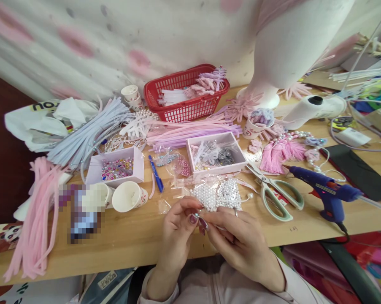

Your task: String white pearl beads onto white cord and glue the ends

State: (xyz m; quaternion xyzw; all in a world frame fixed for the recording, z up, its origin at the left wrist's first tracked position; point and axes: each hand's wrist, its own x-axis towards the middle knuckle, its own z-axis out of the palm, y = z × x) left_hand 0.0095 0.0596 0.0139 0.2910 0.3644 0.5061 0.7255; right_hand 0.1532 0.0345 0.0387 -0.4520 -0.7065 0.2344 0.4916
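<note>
Near the table's front edge, my left hand [178, 230] pinches a small pale blue pearl bead [196, 215] between thumb and fingers. Fingertips of my right hand [241, 238] meet the left ones at the bead, closed too. A bit of thin white cord [221, 229] shows by the right fingers; where it runs inside the grip is hidden. Just beyond both hands lie clear bags of white pearl beads [206, 194]. Packets of pink beads [183, 167] and blue beads [167, 158] lie farther back.
Green-handled scissors [274, 190] and a blue glue gun [329, 190] lie to the right. Behind stand a box of findings [215, 169] and a red basket [190, 114]. To the left are a gem box [139, 166], a paper cup [127, 198] and pink fuzzy stems [40, 215].
</note>
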